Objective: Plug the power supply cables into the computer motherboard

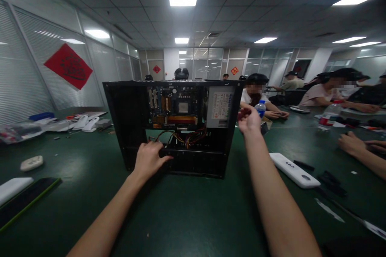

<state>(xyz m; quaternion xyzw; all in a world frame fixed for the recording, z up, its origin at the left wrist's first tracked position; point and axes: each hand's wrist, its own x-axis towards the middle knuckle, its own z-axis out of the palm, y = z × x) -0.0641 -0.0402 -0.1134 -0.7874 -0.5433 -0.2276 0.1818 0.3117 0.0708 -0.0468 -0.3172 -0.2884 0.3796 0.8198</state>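
An open computer case (180, 163) stands on the green table in front of me, its inside facing me. Within it I see a motherboard (191, 94) with a bare square processor, a labelled power supply (219, 108) at the upper right, and a bundle of wires (187, 141) below. My left hand (150, 156) grips the lower rail of the case, fingers over it and thumb along the front. At the case's right side, my right hand (249, 119) has its fingers curled in against the edge; whatever is at the fingertips is hidden.
To the right lie a white power-bank-like device (294, 170) and black pieces (331, 182). Bottles (328, 115) stand farther back, with people seated around. On the left are a small white case (31, 163), a green-edged black slab (28, 200) and piled parts (87, 122).
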